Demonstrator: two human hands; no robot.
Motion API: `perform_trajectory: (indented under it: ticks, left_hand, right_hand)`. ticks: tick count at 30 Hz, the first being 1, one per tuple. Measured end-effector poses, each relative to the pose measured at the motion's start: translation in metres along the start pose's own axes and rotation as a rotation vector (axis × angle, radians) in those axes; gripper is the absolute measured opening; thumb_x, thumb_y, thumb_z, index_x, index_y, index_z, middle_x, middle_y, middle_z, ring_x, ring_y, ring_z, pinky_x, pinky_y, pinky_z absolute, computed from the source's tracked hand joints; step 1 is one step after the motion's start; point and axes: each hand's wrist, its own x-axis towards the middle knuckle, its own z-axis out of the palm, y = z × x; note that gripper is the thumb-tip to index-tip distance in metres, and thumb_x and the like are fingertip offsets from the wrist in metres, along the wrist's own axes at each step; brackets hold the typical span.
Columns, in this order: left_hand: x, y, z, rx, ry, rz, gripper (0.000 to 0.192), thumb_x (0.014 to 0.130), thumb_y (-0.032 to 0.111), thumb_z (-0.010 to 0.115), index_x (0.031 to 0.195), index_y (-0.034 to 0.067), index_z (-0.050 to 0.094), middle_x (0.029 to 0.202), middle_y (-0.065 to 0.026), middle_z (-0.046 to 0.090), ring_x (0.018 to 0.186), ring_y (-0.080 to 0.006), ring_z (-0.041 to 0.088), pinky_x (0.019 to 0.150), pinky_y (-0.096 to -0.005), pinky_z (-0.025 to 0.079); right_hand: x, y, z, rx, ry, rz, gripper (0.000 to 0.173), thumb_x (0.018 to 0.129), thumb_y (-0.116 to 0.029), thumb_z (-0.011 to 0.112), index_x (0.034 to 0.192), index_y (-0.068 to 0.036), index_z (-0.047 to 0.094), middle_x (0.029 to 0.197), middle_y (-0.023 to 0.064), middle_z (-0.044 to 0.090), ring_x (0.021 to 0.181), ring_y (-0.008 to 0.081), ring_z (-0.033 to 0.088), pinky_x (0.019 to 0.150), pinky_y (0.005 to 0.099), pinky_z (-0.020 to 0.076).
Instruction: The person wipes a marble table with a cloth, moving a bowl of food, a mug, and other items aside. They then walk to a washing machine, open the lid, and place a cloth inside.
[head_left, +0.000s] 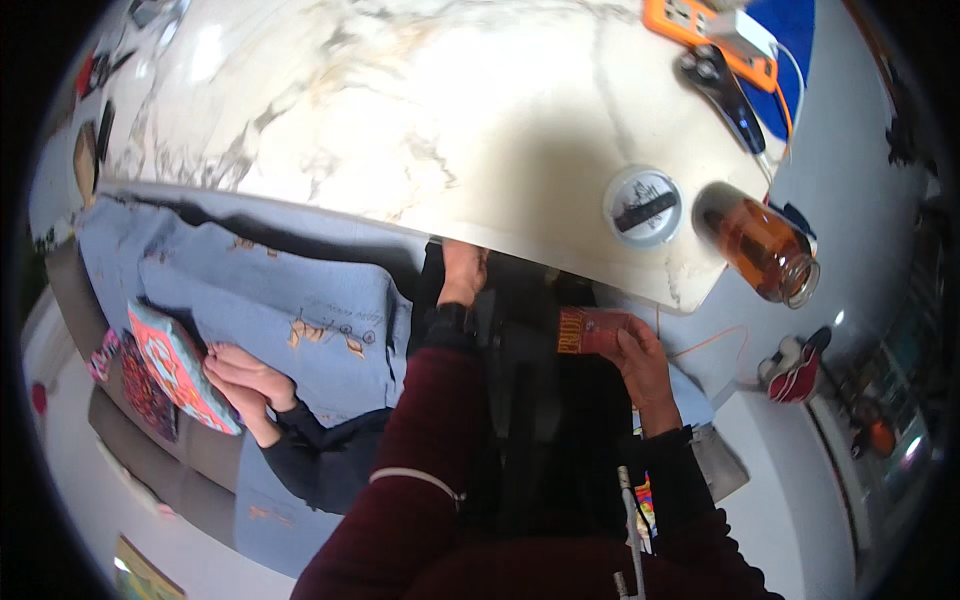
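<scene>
My right hand (646, 367) holds a small flat red box (592, 331) with gold lettering, thumb across its near end. The box is just off the near edge of the marble-patterned table (465, 180), over my dark-clothed lap. My left hand (460, 274) reaches under the table edge beside my leg. Its fingers are mostly hidden there, so I cannot tell whether they hold anything. Nearest the right hand on the tabletop are a round pale dish (643, 225) with a black strip across it and a glass bottle (761, 244) of amber liquid.
A black electric shaver (724, 101) lies by an orange power strip (679, 19) with a white charger (742, 34). At left, a sofa with a blue cover (225, 292) bears patterned cushions (180, 367) and someone's bare feet (251, 379). A red shoe (796, 367) lies at right.
</scene>
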Motion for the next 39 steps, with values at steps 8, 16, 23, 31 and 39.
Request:
perform_trajectory:
  ticks: [8,16,23,31,39]
  left_hand:
    - [0.036,-0.029,-0.018,-0.121,-0.262,-0.075,0.032,0.091,0.029,0.051,0.118,0.011,0.051,0.104,-0.0034,0.060,0.093,-0.0154,0.059,0.069,-0.0270,0.048]
    - [0.084,-0.088,-0.043,0.329,-0.108,0.420,0.034,0.079,0.020,0.065,0.106,0.003,0.055,0.099,-0.0129,0.060,0.080,-0.0214,0.063,0.064,-0.0308,0.051]
    - [0.048,-0.035,-0.032,-0.225,0.074,0.089,0.027,0.085,0.010,0.059,0.109,0.002,0.051,0.096,-0.0090,0.060,0.081,-0.0164,0.060,0.064,-0.0286,0.051]
    - [0.074,0.008,-0.076,-0.037,0.010,0.226,0.020,0.087,0.013,0.057,0.100,-0.001,0.055,0.077,-0.0042,0.057,0.064,-0.0103,0.052,0.056,-0.0246,0.042]
    - [0.048,-0.028,-0.118,0.013,0.084,0.172,0.024,0.087,0.022,0.057,0.098,0.001,0.058,0.075,-0.0104,0.061,0.066,-0.0158,0.058,0.061,-0.0307,0.047]
  right_hand:
    - [-0.019,-0.010,0.022,-0.050,-0.021,-0.021,0.026,0.093,-0.010,0.049,0.118,-0.003,0.049,0.112,0.0073,0.059,0.100,0.0160,0.059,0.087,0.0304,0.0495]
    - [-0.020,0.004,0.061,-0.115,0.023,0.054,0.027,0.093,-0.016,0.051,0.119,-0.010,0.048,0.110,0.0047,0.061,0.096,0.0147,0.061,0.077,0.0281,0.0529]
    - [-0.005,-0.002,0.100,-0.327,0.013,0.097,0.032,0.093,-0.018,0.051,0.123,-0.010,0.046,0.111,0.0061,0.060,0.094,0.0153,0.063,0.071,0.0264,0.0549]
    - [0.008,0.004,0.143,-0.512,0.004,0.136,0.033,0.092,-0.020,0.053,0.123,-0.010,0.045,0.109,0.0063,0.061,0.089,0.0167,0.065,0.067,0.0251,0.0550]
    - [0.020,0.022,0.171,-0.538,0.015,0.203,0.028,0.091,-0.024,0.056,0.117,-0.013,0.050,0.100,0.0032,0.064,0.079,0.0152,0.065,0.063,0.0243,0.0533]
